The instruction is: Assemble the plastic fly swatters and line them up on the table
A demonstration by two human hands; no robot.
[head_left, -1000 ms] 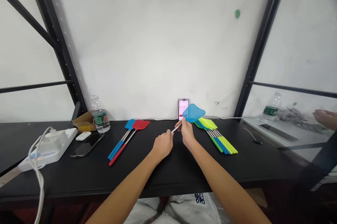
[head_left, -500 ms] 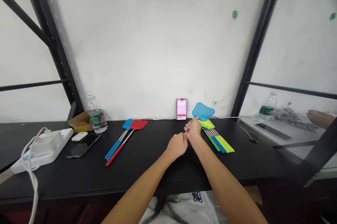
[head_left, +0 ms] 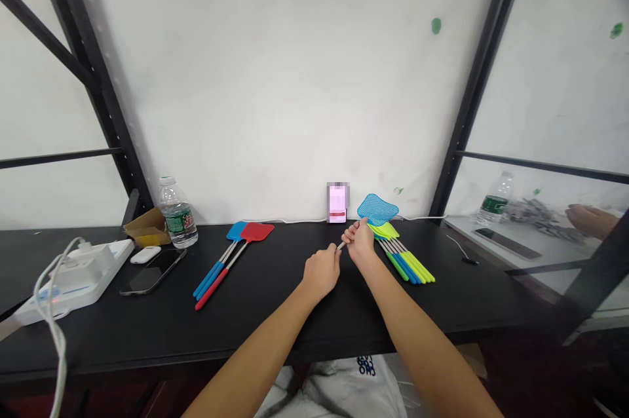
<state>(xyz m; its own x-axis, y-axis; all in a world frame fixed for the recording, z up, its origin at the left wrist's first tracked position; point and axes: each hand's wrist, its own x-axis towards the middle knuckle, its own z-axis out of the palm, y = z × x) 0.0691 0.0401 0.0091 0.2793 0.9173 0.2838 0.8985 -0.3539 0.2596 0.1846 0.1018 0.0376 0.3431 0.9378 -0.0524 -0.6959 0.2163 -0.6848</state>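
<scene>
A blue fly swatter [head_left: 378, 209] with a mesh head is held between both hands over the table. My right hand [head_left: 360, 239] is closed around it just below the head. My left hand [head_left: 322, 270] grips it lower down, hiding the handle; a short bit of metal rod shows between the fists. Right of my right hand lies a fanned row of fly swatters [head_left: 407, 259] with green, blue and yellow handles, their heads partly covered by the held one. Further left rest a red fly swatter [head_left: 258, 232] and blue fly swatters [head_left: 210, 278], side by side.
A phone [head_left: 337, 204] with a lit screen leans on the wall. To the left are a water bottle [head_left: 179, 218], a small cardboard box [head_left: 149, 228], a white case [head_left: 146, 255], a dark phone [head_left: 153, 271] and a power strip [head_left: 73, 280] with cables. Black posts [head_left: 472, 97] frame the table.
Both hands have moved right with the blue fly swatter, its head now over the fanned row. They closed together, then my left hand slid slightly back, baring some rod. The view has shifted a little.
</scene>
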